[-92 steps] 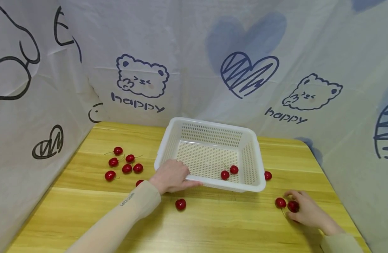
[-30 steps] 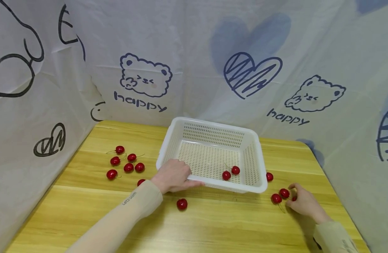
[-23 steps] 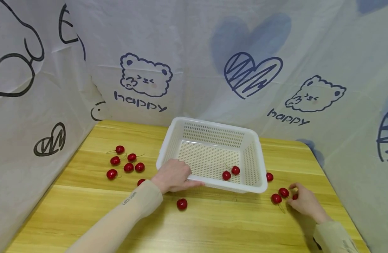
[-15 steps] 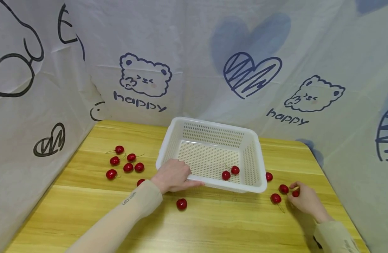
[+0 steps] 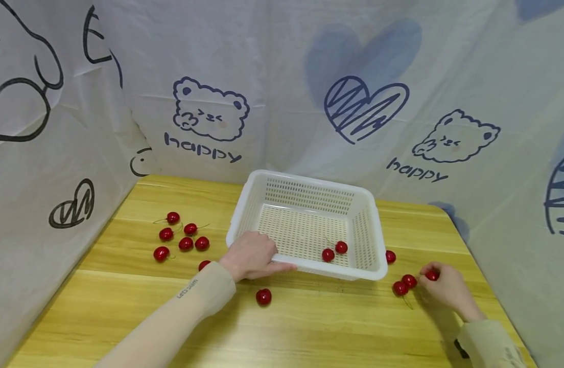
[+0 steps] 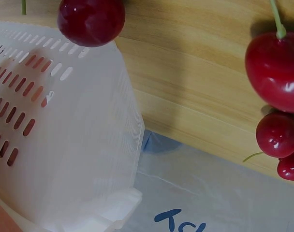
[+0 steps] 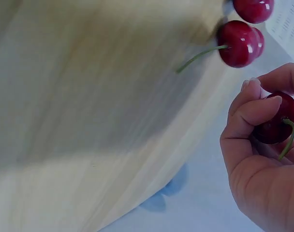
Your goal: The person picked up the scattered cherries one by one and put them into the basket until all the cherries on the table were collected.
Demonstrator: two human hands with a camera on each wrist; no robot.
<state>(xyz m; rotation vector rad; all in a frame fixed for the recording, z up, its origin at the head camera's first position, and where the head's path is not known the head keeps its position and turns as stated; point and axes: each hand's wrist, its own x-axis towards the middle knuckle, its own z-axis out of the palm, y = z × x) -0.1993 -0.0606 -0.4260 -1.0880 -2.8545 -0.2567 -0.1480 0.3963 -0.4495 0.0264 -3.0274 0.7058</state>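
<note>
A white perforated plastic basket [image 5: 305, 265] stands at the table's back middle, two cherries [image 5: 328, 255] on its floor near the right end. My left hand [image 5: 251, 255] grips the basket's near rim at the left, thumb along the edge. At the table's right side my right hand [image 5: 449, 289] holds a red cherry [image 7: 276, 121] in its curled fingers, the green stem hanging toward the palm. Left of that hand, two loose cherries [image 5: 400, 289] lie close together. Another cherry [image 5: 390, 256] sits against the basket's right side, partly hidden.
Several stemmed cherries [image 5: 186, 244] are grouped on the left of the wooden table [image 5: 309, 327]. One cherry [image 5: 263, 297] lies in front of the basket, and another [image 5: 204, 265] is partly behind the left wrist. Printed cloth [image 5: 286, 128] hangs behind and beside the table.
The right hand has curled round a cherry and lifted it a little. One of the loose cherries beside it has rolled against its neighbour. Left hand and basket stay put.
</note>
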